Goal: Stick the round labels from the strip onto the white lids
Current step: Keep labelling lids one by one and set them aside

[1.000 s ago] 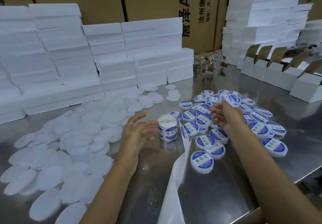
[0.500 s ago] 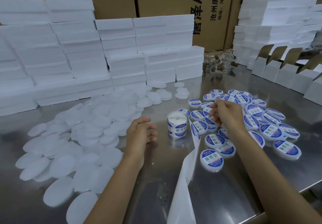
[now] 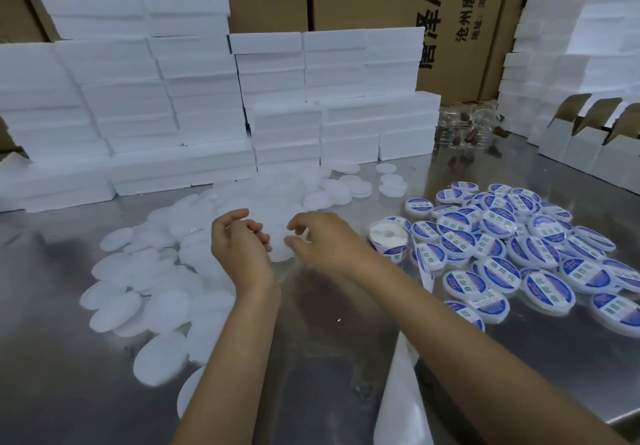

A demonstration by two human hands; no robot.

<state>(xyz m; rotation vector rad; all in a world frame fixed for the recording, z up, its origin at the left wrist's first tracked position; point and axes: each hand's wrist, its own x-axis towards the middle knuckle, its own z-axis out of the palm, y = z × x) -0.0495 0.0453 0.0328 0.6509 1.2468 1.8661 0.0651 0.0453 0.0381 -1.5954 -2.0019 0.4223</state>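
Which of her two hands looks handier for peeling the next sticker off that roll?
The right hand: the roll of round blue labels stands just beside it, while the left hand is farther off, by the plain white lids.

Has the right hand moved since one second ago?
Yes. The right hand has crossed from the labelled lids, right of the label roll, to the roll's left, at a plain white lid.

A single wide-angle camera on the person's head looks forward and down, close over the steel bench [image 3: 311, 358], both forearms reaching in from below, stacked white boxes [image 3: 145, 98] filling the far edge.
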